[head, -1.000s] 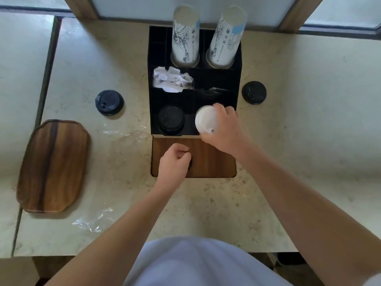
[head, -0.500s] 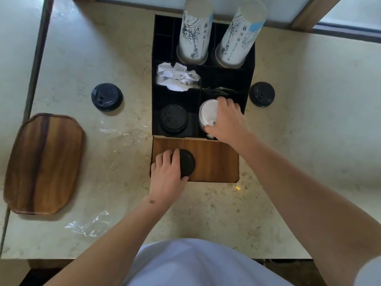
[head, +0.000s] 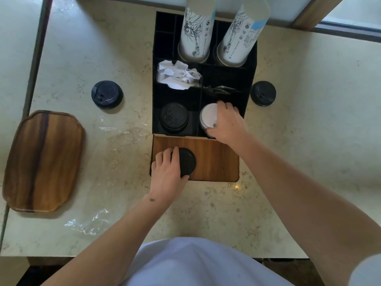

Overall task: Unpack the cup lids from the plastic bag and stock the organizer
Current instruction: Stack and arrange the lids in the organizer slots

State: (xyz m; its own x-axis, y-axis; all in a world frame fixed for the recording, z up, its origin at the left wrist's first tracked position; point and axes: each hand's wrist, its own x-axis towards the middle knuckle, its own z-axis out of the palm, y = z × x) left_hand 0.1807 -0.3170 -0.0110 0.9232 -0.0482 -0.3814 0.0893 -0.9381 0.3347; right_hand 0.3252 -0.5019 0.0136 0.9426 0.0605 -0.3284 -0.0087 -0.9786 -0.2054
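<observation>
Tabletop (head: pixel 288 141) is looking like polished marble-pattern stone, glossy. Organizer (head: pixel 250 79) is showing matt black walls and a smooth wood-grain front (head: pixel 216 162). Tray (head: pixel 41 159) is showing varnished wood. Black lids (head: pixel 107 93) are looking like matt plastic. Bag (head: pixel 86 225) is showing clear, crinkled, shiny plastic. Cups (head: pixel 195 32) are showing printed paper.

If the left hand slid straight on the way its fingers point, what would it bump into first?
The left hand grips a black lid on the organizer's wooden front, fingers pointing away from the person. Going on, it would probably meet the stack of black lids in the front left compartment, though depth is unclear.
</observation>
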